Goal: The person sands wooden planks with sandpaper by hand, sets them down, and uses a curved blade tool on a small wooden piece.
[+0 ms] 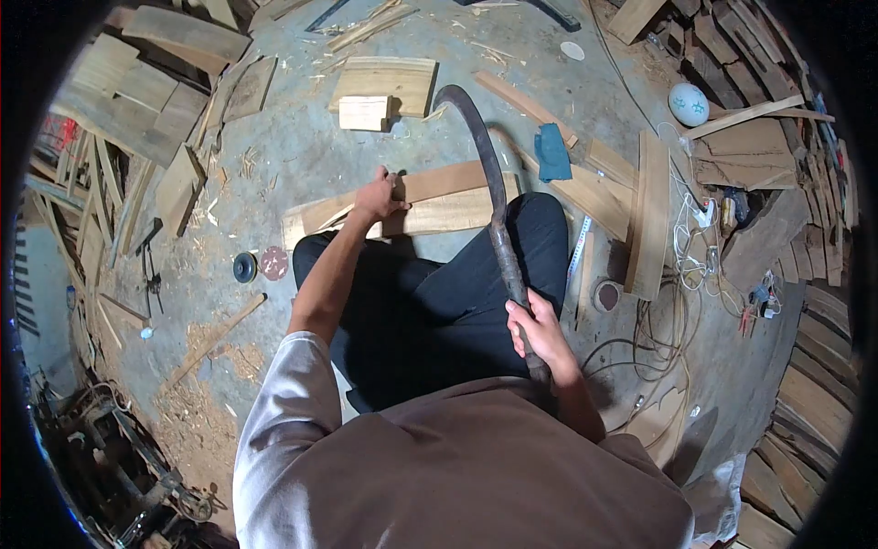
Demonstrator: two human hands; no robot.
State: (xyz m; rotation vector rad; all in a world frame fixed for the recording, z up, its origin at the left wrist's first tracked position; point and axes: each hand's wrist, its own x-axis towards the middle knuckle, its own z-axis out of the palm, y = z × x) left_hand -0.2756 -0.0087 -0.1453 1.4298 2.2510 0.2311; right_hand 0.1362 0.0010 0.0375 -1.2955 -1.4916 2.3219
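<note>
My left hand [380,197] grips the upper edge of a wooden board [444,181] lying on the floor in front of my crossed legs. A paler board [439,215] lies along its near side. In my right hand [540,331] is the shaft of a long dark tool [503,247] with a curved, hooked end. The tool slants up over my right thigh, and its hook reaches past the boards toward a flat wooden panel [416,78]. A small wood block [364,113] sits at that panel's near edge.
Long planks [647,215] and a teal cloth [552,152] lie on the right, near coiled cables [672,329]. Scrap wood [137,91] is piled at the left. A black round object [244,267] rests beside a reddish disc [274,263].
</note>
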